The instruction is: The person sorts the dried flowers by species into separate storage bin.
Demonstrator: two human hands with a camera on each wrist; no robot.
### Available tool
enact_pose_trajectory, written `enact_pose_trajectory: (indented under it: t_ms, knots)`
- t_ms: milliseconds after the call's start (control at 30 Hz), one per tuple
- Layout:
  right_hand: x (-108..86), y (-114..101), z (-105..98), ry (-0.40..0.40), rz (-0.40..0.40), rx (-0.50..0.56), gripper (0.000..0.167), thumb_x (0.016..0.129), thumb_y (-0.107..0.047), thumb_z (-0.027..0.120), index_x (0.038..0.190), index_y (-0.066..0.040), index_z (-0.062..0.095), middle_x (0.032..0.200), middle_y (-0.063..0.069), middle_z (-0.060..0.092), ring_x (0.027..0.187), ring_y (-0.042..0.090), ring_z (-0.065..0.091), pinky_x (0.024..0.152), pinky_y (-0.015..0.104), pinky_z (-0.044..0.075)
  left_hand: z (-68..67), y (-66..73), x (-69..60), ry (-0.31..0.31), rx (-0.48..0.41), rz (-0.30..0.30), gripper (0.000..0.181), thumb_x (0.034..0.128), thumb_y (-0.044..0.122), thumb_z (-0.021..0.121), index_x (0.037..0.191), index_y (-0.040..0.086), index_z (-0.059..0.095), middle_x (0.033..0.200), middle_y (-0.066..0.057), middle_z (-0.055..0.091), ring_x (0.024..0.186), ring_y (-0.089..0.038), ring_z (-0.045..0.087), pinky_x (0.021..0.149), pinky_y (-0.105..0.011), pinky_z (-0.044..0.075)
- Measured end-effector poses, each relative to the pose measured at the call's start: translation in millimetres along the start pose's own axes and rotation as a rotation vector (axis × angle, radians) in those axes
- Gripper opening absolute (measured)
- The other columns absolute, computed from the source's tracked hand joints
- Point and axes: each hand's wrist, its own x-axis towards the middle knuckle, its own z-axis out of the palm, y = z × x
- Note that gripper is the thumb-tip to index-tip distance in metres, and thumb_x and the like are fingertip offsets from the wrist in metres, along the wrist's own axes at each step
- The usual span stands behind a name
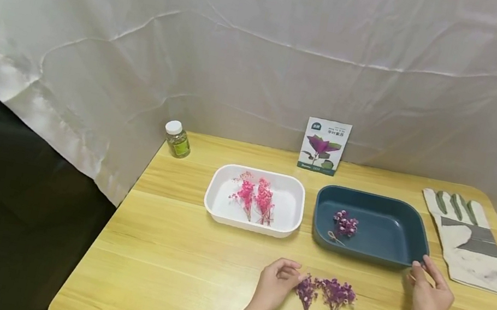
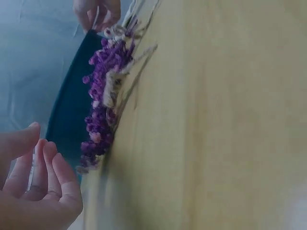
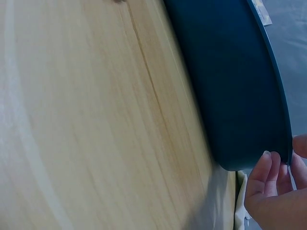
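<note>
My right hand (image 1: pixel 432 304) pinches the near right corner of a dark blue tray (image 1: pixel 404 235), thumb and fingers on either side of its rim. The right wrist view shows that hand (image 3: pixel 278 189) at the end of the tray's wall (image 3: pixel 235 91). Inside this tray lies a small purple dried-flower bunch (image 1: pixel 345 224). My left hand (image 1: pixel 272 286) hovers loosely curled beside a purple dried-flower bunch (image 1: pixel 306 295); the left wrist view shows nothing between its fingers (image 2: pixel 64 179). Another purple bunch (image 1: pixel 337 295) lies right of it, stems toward me.
A white tray (image 1: pixel 210 201) left of the blue one holds two pink dried-flower bunches (image 1: pixel 265 197). Behind them a seed packet (image 1: pixel 325 146) leans on the curtain. A white-capped jar (image 1: pixel 178 140) stands at the back left. Gloves (image 1: pixel 477 245) lie at the right.
</note>
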Motion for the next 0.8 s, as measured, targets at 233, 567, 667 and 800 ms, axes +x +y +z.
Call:
enact_pose_trajectory:
  t_ms: [233, 567, 667, 800]
  knots:
    - [-0.4, 1, 0, 0.003, -0.013, 0.01, 0.042, 0.09, -0.006, 0.066, 0.131, -0.016, 0.063, 0.099, -0.011, 0.054, 0.058, -0.005, 0.063, 0.059, 0.006, 0.052, -3.3, -4.2, -19.2, -0.1, 0.001, -0.044, 0.023, 0.0839, 0.014, 0.073, 0.106, 0.007, 0.068, 0.09, 0.001, 0.066, 0.076, -0.003, 0.057, 0.072, -0.016, 0.051]
    - [-0.3, -1, 2, 0.001, -0.009, 0.035, 0.042, 0.089, -0.005, 0.066, 0.13, -0.015, 0.064, 0.096, -0.011, 0.056, 0.058, -0.004, 0.063, 0.06, 0.007, 0.053, 8.2, -7.6, -30.8, -0.174, 0.178, -0.032, 0.02, 0.0802, 0.008, 0.076, 0.098, 0.008, 0.068, 0.077, 0.008, 0.062, 0.064, 0.003, 0.054, 0.063, -0.012, 0.049]
    - [-0.6, 0, 2, 0.0, 0.0, 0.035, 0.045, 0.089, -0.005, 0.066, 0.133, -0.013, 0.061, 0.098, -0.01, 0.054, 0.058, -0.004, 0.064, 0.06, 0.007, 0.053, 12.9, -5.2, -33.1, -0.161, 0.256, -0.023, 0.019, 0.0794, 0.007, 0.077, 0.096, 0.008, 0.067, 0.075, 0.009, 0.059, 0.063, 0.004, 0.051, 0.062, -0.012, 0.049]
    - [-0.8, 0, 1, -0.002, -0.003, 0.027, 0.046, 0.09, -0.006, 0.066, 0.135, -0.011, 0.059, 0.099, -0.01, 0.054, 0.059, -0.004, 0.063, 0.06, 0.007, 0.053, 19.6, -3.7, -34.4, -0.135, 0.333, -0.02, 0.021, 0.0778, 0.006, 0.078, 0.095, 0.007, 0.066, 0.075, 0.009, 0.055, 0.063, 0.004, 0.049, 0.06, -0.011, 0.047]
